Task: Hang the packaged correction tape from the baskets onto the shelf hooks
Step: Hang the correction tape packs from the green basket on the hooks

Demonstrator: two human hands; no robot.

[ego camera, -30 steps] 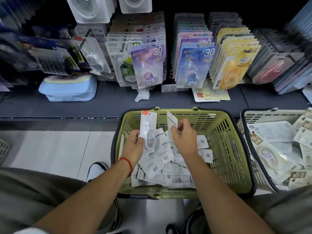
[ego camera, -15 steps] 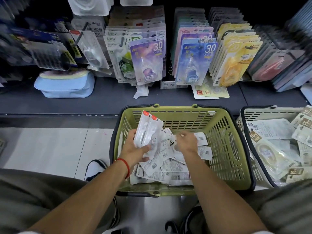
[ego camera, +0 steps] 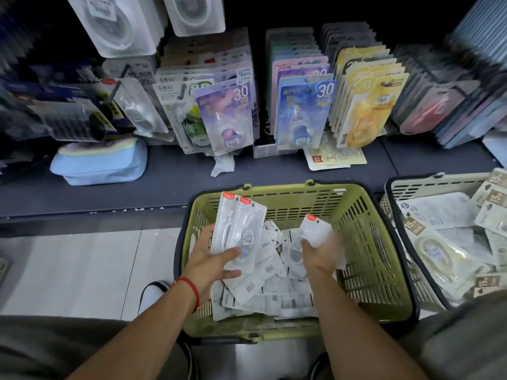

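Left hand pinches two light, stiff, slippery correction-tape blister packs; right hand grips another; hold lower edges, leaving top holes free.

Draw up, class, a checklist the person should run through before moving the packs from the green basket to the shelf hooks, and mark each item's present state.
1. Left hand has a firm grip on its two white packs: ok.
2. Right hand holds a third pack: ok, though blurred.
3. Red-tabbed tops of the held packs point up, toward the shelf: ok.
4. Hang holes in the packs line up: cannot tell.
5. Free hook for this product on the shelf: cannot tell.
6. Green basket still holds more packs: ok.
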